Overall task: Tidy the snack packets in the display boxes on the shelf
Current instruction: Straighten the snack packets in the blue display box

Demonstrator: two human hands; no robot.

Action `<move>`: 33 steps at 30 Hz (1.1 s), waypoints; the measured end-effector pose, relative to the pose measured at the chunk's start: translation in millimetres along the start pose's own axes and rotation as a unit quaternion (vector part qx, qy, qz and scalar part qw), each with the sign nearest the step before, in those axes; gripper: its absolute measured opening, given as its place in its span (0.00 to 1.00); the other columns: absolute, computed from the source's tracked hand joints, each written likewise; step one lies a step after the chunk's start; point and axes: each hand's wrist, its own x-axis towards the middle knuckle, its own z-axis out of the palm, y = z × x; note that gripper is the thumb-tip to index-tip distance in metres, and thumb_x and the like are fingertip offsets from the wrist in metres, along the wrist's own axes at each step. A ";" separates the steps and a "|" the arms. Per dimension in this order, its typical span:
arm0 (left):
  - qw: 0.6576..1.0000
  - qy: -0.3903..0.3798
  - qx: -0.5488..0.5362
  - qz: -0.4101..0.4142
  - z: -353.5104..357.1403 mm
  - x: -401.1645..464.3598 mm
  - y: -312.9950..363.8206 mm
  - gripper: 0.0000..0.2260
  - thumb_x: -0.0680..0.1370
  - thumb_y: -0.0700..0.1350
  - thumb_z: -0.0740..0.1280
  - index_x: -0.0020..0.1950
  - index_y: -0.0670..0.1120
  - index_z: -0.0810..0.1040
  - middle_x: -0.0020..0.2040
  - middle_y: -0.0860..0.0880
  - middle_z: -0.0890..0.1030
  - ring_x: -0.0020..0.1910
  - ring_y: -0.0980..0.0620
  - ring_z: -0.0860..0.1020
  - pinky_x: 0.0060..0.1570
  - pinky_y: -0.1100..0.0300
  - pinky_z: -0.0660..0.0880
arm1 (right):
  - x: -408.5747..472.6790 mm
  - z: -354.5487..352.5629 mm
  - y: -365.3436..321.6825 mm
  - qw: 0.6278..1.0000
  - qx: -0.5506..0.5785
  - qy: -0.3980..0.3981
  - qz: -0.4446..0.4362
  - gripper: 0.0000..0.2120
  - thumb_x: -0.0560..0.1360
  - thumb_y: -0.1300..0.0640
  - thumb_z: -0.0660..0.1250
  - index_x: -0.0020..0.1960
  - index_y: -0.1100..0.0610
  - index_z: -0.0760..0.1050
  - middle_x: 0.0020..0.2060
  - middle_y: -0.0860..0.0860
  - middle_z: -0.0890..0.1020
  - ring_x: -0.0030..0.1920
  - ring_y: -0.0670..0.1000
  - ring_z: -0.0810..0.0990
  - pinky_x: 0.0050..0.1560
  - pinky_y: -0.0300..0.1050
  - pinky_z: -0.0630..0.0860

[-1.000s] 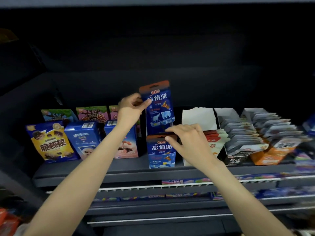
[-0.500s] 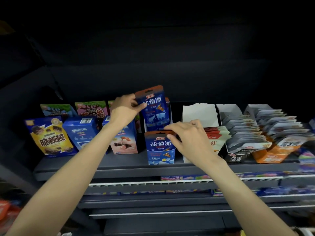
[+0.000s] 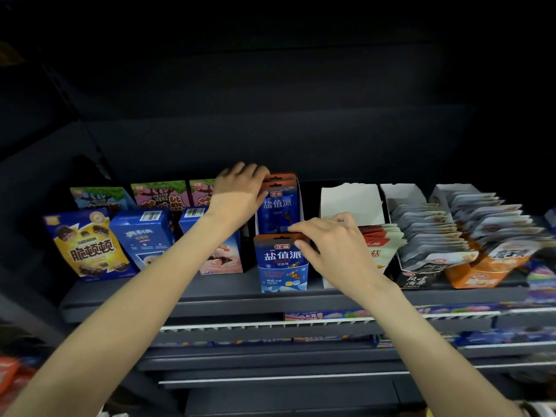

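Lowered since 1 second ago, the blue packet sits back in its display box; left hand pinches its top to seat it, right hand grips the front packets, steadying them

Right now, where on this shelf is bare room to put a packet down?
Bare shelf runs along the front edge, before the yellow box and blue box. Right of the blue display box it is crowded.
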 end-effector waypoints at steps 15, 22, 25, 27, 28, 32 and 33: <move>0.924 -0.221 -0.285 0.124 -30.9 -44.5 -19.9 0.12 0.77 0.47 0.68 0.59 0.51 0.80 0.53 0.56 0.82 0.47 0.66 0.78 0.46 0.76 0.69 | -7.3 -3.1 6.7 0.998 -0.001 -0.024 -0.058 0.13 0.69 0.62 0.74 0.53 0.55 0.81 0.43 0.49 0.85 0.41 0.51 0.83 0.49 0.45 0.67; 0.941 -0.207 -0.229 0.139 -35.6 -32.6 -13.4 0.11 0.79 0.50 0.65 0.60 0.51 0.80 0.51 0.54 0.83 0.39 0.66 0.76 0.42 0.71 0.71 | -6.4 -8.2 5.0 0.997 0.002 -0.054 -0.062 0.14 0.71 0.61 0.73 0.56 0.54 0.81 0.45 0.48 0.85 0.42 0.49 0.83 0.48 0.48 0.74; 0.948 -0.200 -0.189 0.159 -35.9 -28.8 -8.6 0.12 0.78 0.50 0.66 0.60 0.51 0.80 0.53 0.54 0.83 0.45 0.63 0.78 0.41 0.72 0.67 | -6.0 -9.5 4.7 0.997 0.005 -0.055 -0.061 0.13 0.71 0.61 0.73 0.55 0.54 0.81 0.45 0.48 0.85 0.42 0.49 0.83 0.49 0.49 0.75; 0.952 -0.201 -0.159 0.165 -35.5 -26.3 -5.5 0.12 0.79 0.48 0.65 0.61 0.51 0.79 0.54 0.54 0.83 0.46 0.62 0.77 0.39 0.72 0.64 | -5.6 -10.0 4.6 0.997 0.007 -0.056 -0.060 0.13 0.71 0.61 0.73 0.55 0.54 0.81 0.45 0.49 0.85 0.42 0.50 0.83 0.49 0.49 0.75; 0.954 -0.202 -0.146 0.165 -35.1 -25.4 -4.3 0.12 0.79 0.47 0.64 0.61 0.51 0.79 0.53 0.53 0.83 0.46 0.61 0.78 0.40 0.71 0.65 | -5.4 -10.1 4.9 0.997 0.008 -0.058 -0.059 0.12 0.71 0.61 0.73 0.55 0.54 0.81 0.45 0.49 0.85 0.42 0.50 0.83 0.49 0.50 0.75; 0.952 -0.222 -0.156 0.144 -31.7 -23.4 -2.7 0.09 0.79 0.46 0.64 0.57 0.49 0.79 0.48 0.52 0.83 0.40 0.59 0.79 0.40 0.63 0.73 | -3.9 -9.6 5.2 0.997 0.010 -0.058 -0.054 0.11 0.73 0.59 0.70 0.55 0.54 0.81 0.45 0.48 0.85 0.42 0.49 0.83 0.50 0.51 0.76; 0.952 -0.219 -0.174 0.128 -31.8 -23.3 -3.9 0.08 0.80 0.46 0.63 0.56 0.48 0.78 0.47 0.53 0.83 0.35 0.61 0.77 0.37 0.63 0.72 | -3.4 -10.1 4.9 0.997 0.011 -0.057 -0.051 0.10 0.74 0.57 0.68 0.55 0.54 0.81 0.45 0.48 0.85 0.42 0.49 0.83 0.49 0.50 0.76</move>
